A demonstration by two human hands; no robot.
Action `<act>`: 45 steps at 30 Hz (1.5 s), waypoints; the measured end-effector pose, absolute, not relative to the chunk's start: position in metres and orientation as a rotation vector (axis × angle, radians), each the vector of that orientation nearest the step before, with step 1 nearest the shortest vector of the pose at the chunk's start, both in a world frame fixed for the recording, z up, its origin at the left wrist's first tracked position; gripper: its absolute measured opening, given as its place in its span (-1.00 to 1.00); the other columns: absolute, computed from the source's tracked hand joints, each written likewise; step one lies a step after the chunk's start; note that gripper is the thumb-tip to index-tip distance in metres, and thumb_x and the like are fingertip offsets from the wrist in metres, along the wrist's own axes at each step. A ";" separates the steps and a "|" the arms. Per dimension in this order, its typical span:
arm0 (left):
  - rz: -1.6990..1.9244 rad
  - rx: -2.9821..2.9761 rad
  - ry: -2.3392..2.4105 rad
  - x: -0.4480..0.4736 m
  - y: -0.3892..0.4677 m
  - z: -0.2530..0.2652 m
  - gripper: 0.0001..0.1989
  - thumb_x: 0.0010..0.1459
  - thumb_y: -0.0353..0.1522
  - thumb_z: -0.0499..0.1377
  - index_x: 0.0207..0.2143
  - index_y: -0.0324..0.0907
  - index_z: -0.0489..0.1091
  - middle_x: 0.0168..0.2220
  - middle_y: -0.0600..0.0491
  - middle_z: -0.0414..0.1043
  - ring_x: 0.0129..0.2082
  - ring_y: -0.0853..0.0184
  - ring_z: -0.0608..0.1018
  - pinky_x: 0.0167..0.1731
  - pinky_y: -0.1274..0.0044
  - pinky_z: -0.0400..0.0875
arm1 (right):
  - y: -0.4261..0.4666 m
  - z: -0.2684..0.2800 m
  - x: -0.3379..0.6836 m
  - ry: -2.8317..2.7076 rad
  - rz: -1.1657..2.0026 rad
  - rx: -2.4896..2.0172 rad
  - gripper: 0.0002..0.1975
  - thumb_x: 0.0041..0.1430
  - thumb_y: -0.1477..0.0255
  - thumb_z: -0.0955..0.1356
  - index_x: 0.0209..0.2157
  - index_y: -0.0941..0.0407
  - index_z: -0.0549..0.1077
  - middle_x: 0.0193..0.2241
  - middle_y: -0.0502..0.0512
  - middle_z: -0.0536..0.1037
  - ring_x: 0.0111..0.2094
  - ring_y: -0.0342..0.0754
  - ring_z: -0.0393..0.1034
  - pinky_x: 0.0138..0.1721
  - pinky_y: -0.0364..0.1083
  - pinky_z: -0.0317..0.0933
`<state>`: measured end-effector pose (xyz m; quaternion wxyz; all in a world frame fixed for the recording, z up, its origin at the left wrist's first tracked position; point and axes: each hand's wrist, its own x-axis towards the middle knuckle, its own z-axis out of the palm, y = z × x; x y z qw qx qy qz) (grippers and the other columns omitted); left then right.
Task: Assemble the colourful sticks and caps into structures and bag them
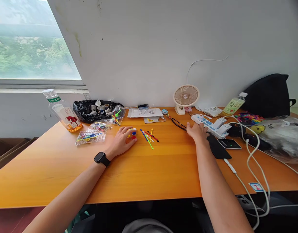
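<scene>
My left hand (122, 141), with a black watch on the wrist, rests on the table with thumb and fingers apart. Between them lie small round pieces, among them a blue piece (133, 133) and a red piece (133, 137). Whether the fingertips touch them I cannot tell. Just right of these is a loose pile of thin coloured plastic sticks (149, 137) with arrow-like ends. My right hand (197, 131) reaches out with its fingers spread, between a black cord loop (178, 124) and a white power strip (213, 127). Its fingertips are partly hidden.
Clear plastic packets (90, 136), a tilted drink bottle (66, 115) and a black bag of grey pieces (87, 113) stand left. Papers (145, 112) and a small fan (186, 97) are behind. On the right lie a black phone (218, 147), a white-edged device (229, 144) and cables (250, 158).
</scene>
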<state>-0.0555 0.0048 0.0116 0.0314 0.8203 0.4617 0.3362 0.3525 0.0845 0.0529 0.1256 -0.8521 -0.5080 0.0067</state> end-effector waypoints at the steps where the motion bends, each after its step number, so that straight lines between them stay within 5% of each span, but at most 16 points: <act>1: 1.023 2.537 1.439 -0.053 0.004 0.013 -0.58 0.38 -0.18 0.18 0.23 -0.01 0.39 0.23 -0.09 0.38 0.24 0.03 0.35 0.25 0.17 0.32 | 0.083 0.056 0.348 -1.464 -0.030 -2.443 -0.32 0.45 0.05 0.07 0.19 0.28 0.43 0.24 0.60 0.27 0.25 0.51 0.17 0.08 0.39 0.23; 6: 0.801 2.650 1.459 -0.045 0.011 0.017 -0.52 0.42 -0.15 0.10 0.33 -0.01 0.31 0.34 -0.14 0.27 0.34 -0.07 0.25 0.28 0.06 0.26 | 0.066 0.069 0.287 -1.730 -0.109 -2.058 -0.45 0.46 0.13 0.14 0.07 0.26 0.49 0.02 0.47 0.48 0.10 0.32 0.37 0.10 0.16 0.26; 9: 0.675 2.690 1.473 -0.046 0.024 0.013 -0.50 0.43 -0.11 0.07 0.36 0.05 0.29 0.40 -0.11 0.20 0.41 -0.16 0.17 0.32 -0.05 0.12 | 0.050 0.058 0.238 -2.013 0.027 -1.814 -0.41 0.46 0.07 0.15 0.14 0.24 0.46 0.06 0.47 0.50 0.13 0.32 0.36 0.17 0.17 0.22; 13: 0.657 2.621 1.527 -0.053 0.039 0.001 -0.50 0.46 -0.10 0.00 0.36 0.03 0.30 0.40 -0.08 0.24 0.41 -0.13 0.21 0.34 -0.03 0.09 | 0.030 0.025 0.197 -2.342 0.325 -1.594 -0.29 0.46 0.00 0.15 0.42 0.16 0.21 0.38 0.43 0.24 0.38 0.36 0.11 0.34 0.28 0.03; 17: 0.711 2.620 1.440 -0.057 0.046 -0.006 -0.51 0.50 -0.16 -0.07 0.34 -0.08 0.32 0.36 -0.13 0.30 0.37 0.04 0.31 0.37 0.14 0.15 | 0.024 0.000 0.178 -2.483 0.410 -1.361 -0.41 0.52 0.30 0.10 0.48 0.15 0.09 0.50 0.28 -0.02 0.50 0.18 -0.13 0.46 0.22 -0.18; 24: 0.766 2.519 1.458 -0.057 0.050 -0.003 -0.44 0.47 -0.14 -0.02 0.40 -0.18 0.22 0.28 -0.16 0.38 0.32 0.03 0.36 0.34 0.14 0.23 | 0.052 -0.010 0.137 -2.313 0.367 -1.365 -0.42 0.36 0.62 0.16 0.38 0.34 0.24 0.44 0.43 0.13 0.46 0.14 0.02 0.46 0.15 -0.09; 33: 0.811 2.433 1.395 -0.067 0.046 0.000 -0.35 0.42 -0.06 0.07 0.42 -0.19 0.16 0.40 -0.17 0.22 0.42 0.09 0.25 0.41 0.22 0.15 | 0.064 -0.012 0.133 -2.022 0.529 -1.160 -0.58 0.30 0.55 0.32 0.18 0.15 0.48 0.18 0.27 0.53 0.22 0.12 0.42 0.30 0.09 0.25; 45: 0.789 2.454 1.365 -0.088 0.043 0.009 -0.32 0.34 0.02 0.15 0.37 -0.12 0.24 0.32 -0.15 0.33 0.26 0.04 0.45 0.24 0.27 0.38 | 0.042 0.004 0.137 -2.359 0.290 -1.014 -0.69 0.36 0.54 0.30 0.08 0.15 0.53 0.15 0.27 0.52 0.16 0.10 0.36 0.21 0.08 0.27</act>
